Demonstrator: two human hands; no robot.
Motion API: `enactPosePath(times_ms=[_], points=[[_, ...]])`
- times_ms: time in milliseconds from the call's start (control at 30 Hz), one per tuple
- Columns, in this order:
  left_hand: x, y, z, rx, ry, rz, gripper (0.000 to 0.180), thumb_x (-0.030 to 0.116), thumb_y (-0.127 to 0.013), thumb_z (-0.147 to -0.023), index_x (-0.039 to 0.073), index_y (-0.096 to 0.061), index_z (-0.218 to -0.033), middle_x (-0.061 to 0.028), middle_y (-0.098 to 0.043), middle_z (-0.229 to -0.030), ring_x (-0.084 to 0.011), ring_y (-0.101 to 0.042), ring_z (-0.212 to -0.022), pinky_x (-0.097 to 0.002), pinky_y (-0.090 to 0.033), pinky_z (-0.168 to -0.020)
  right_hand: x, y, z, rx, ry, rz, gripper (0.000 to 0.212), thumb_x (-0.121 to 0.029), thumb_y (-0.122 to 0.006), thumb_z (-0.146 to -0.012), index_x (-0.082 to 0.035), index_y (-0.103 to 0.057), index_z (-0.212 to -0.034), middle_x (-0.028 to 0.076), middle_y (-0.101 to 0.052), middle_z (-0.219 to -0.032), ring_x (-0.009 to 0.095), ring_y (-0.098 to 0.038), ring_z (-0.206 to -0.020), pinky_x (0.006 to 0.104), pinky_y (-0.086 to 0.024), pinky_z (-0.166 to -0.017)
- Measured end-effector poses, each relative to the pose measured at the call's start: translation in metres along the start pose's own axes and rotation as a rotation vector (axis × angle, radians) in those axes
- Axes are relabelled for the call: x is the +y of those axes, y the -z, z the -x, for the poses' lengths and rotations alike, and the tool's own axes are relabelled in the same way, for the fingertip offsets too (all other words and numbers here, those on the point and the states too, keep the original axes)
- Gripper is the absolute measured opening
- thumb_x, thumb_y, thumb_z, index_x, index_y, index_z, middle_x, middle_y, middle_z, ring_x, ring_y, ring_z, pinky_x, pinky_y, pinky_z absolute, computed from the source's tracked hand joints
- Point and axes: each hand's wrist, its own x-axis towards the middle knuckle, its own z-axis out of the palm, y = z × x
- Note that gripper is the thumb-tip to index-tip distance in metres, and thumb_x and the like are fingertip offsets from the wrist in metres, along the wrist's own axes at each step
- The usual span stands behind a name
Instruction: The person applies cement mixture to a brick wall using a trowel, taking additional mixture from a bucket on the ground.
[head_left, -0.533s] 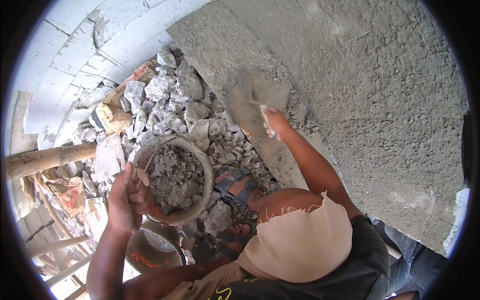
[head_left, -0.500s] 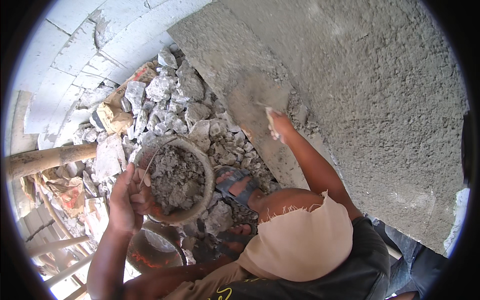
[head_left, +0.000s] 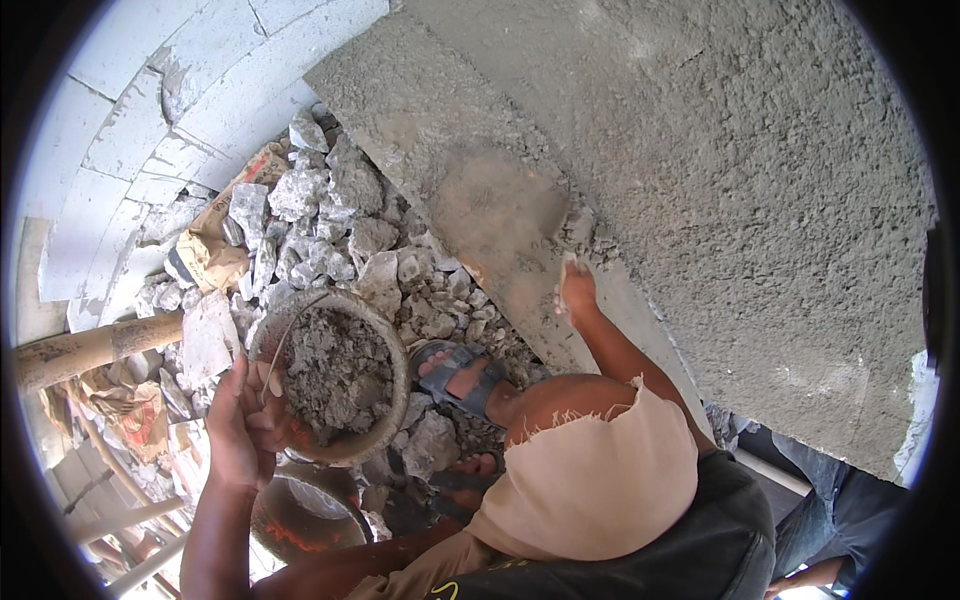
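Observation:
My left hand [head_left: 243, 420] is closed at the left side of a round bucket [head_left: 400, 400], its fingers curled at the thin wire handle [head_left: 284, 340]. Grey, crumbly mortar [head_left: 335, 370] fills the bucket, which tilts slightly. My right hand [head_left: 577, 288] is closed round the pale handle of a trowel, over the lower strip of a grey mortar surface [head_left: 400, 95]. The trowel's blade [head_left: 545, 210] is smeared by motion. It works on a smoother, wet-looking patch [head_left: 485, 195] with loose lumps of mortar [head_left: 580, 220] at its right edge.
Broken rubble [head_left: 300, 195] lies around the bucket and my sandalled foot [head_left: 460, 375]. A second bucket [head_left: 310, 510] stands below the first. A wooden pole [head_left: 100, 350] juts in at left, near white block walling [head_left: 200, 90]. Another person's jeans [head_left: 835, 525] show at lower right.
The view has shifted a little, so most things sit farther left. My right hand has drawn back slightly toward me, and the trowel's blade has swung to the right. My left hand keeps its hold.

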Motion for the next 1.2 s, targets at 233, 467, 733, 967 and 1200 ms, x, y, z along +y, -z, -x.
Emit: enactPosePath(times_ms=[233,467,733,967,1200], points=[[0.001,-0.004,-0.001,-0.028,0.006,0.004,0.045,0.055,-0.038,-0.095,0.013,-0.052,-0.084,0.0092,-0.022,-0.049,-0.0055,-0.017,-0.038,-0.0226,-0.013,-0.036,-0.034,-0.024,-0.005,-0.153,0.115,-0.013,0.034,-0.040,-0.043,-0.098,-0.014,-0.043,-0.120,0.008,-0.047,-0.065,0.020,-0.042,-0.043,0.0364,-0.037,-0.039],[0.003,-0.004,0.000,0.001,0.004,-0.003,0.045,0.054,-0.038,-0.095,0.012,-0.052,-0.084,0.0090,-0.022,-0.049,-0.0054,-0.017,-0.038,-0.0224,-0.013,-0.036,-0.015,-0.005,-0.012,-0.018,-0.131,-0.309,0.032,-0.040,-0.043,-0.097,-0.013,-0.043,-0.114,0.008,-0.049,-0.073,0.020,-0.045,-0.049,0.0345,-0.039,-0.042],[0.002,-0.003,0.001,-0.036,-0.012,0.012,0.045,0.054,-0.038,-0.096,0.013,-0.053,-0.085,0.0097,-0.019,-0.048,-0.0056,-0.015,-0.037,-0.0227,-0.012,-0.036,0.030,0.042,0.041,-0.060,0.417,0.441,0.033,-0.038,-0.049,-0.094,-0.012,-0.049,-0.114,0.018,-0.059,-0.068,0.033,-0.062,-0.063,0.0474,-0.048,-0.055],[0.001,-0.010,-0.005,-0.036,0.001,0.003,0.045,0.054,-0.037,-0.096,0.013,-0.052,-0.084,0.0097,-0.019,-0.048,-0.0056,-0.014,-0.037,-0.0228,-0.012,-0.035,0.075,0.070,0.012,-0.069,0.435,0.700,0.034,-0.031,-0.051,-0.092,-0.007,-0.051,-0.117,0.026,-0.062,-0.072,0.041,-0.064,-0.069,0.0455,-0.053,-0.068],[0.000,-0.002,0.001,-0.005,-0.008,0.013,0.045,0.054,-0.037,-0.096,0.013,-0.052,-0.085,0.0094,-0.020,-0.048,-0.0053,-0.015,-0.037,-0.0229,-0.013,-0.035,0.013,0.079,0.053,-0.025,0.193,0.550,0.028,-0.027,-0.049,-0.093,-0.007,-0.054,-0.111,0.019,-0.060,-0.067,0.030,-0.063,-0.059,0.0413,-0.052,-0.059]])
